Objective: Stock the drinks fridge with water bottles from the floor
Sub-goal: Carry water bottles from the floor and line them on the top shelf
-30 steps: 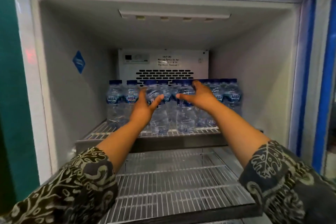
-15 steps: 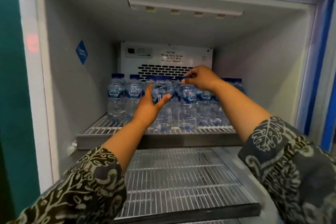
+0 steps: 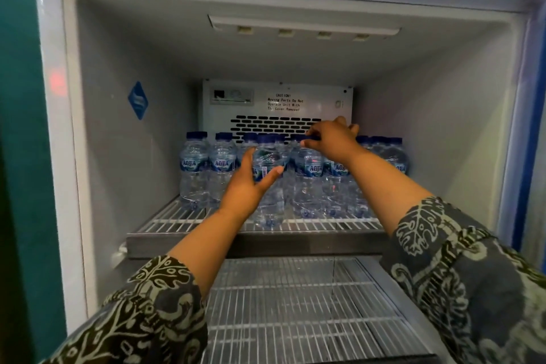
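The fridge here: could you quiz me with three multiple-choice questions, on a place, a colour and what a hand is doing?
1. Where do the water bottles stand? A. upper wire shelf B. lower wire shelf C. fridge floor
2. What colour are their caps? A. red B. blue C. white
3. What is the left hand doing? A. hanging idle B. gripping the front bottle C. closing the door
Answers: 1 A: they all stand on that shelf. 2 B: every visible cap is blue. 3 B: its fingers and thumb curl round it.
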### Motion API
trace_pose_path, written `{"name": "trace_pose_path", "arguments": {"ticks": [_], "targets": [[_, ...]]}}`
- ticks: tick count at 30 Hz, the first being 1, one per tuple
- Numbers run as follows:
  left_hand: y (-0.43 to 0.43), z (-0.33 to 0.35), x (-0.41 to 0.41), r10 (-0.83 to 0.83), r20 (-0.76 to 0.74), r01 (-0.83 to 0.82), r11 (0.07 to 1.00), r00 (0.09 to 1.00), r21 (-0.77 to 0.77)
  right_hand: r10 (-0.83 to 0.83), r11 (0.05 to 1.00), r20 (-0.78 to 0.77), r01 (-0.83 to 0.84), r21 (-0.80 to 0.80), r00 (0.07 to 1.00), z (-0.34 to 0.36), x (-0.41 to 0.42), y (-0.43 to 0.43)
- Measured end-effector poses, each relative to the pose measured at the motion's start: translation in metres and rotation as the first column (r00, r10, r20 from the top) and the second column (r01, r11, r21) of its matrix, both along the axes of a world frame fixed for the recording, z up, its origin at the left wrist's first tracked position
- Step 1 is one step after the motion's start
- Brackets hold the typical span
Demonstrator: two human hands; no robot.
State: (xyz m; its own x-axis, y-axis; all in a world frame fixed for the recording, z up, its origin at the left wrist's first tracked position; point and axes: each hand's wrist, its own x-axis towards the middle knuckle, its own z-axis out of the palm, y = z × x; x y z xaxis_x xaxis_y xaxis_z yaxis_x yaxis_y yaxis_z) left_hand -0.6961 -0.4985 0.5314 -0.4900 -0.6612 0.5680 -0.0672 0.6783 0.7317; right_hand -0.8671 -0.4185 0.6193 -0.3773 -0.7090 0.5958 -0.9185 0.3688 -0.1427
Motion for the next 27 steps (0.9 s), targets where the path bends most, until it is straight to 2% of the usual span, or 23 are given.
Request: {"name": "trace_pose_path", "arguments": {"ticks": [3,9,16,20,24,27], "targets": [[0.001,0.001,0.0,-0.012,0.016,0.011,1.0,1.0,0.019,0.025,0.997,-0.027,-0.027,-0.076,0.999,-0.012,-0.004,0.003],[0.004,0.001,0.0,-0.042,0.069,0.037,0.997,0.997,0.062,0.155,0.966,0.042,-0.143,-0.215,0.987,-0.051,-0.011,0.011],[0.011,0.002,0.009,-0.119,0.113,0.106,0.987,0.986,0.123,0.243,0.952,0.102,-0.217,-0.215,0.965,-0.072,-0.016,0.024],[0.005,0.006,0.014,-0.12,0.188,0.07,0.965,0.975,0.252,0.256,0.947,0.113,-0.225,-0.231,0.96,-0.074,-0.016,0.024],[0.0,0.013,0.016,-0.192,0.269,0.083,0.926,0.944,0.368,0.244,0.948,0.108,-0.213,-0.237,0.964,-0.074,-0.016,0.023],[-0.001,0.016,0.006,-0.115,0.266,0.019,0.941,0.957,0.339,0.262,0.939,0.118,-0.224,-0.26,0.958,-0.074,-0.016,0.022]]}}
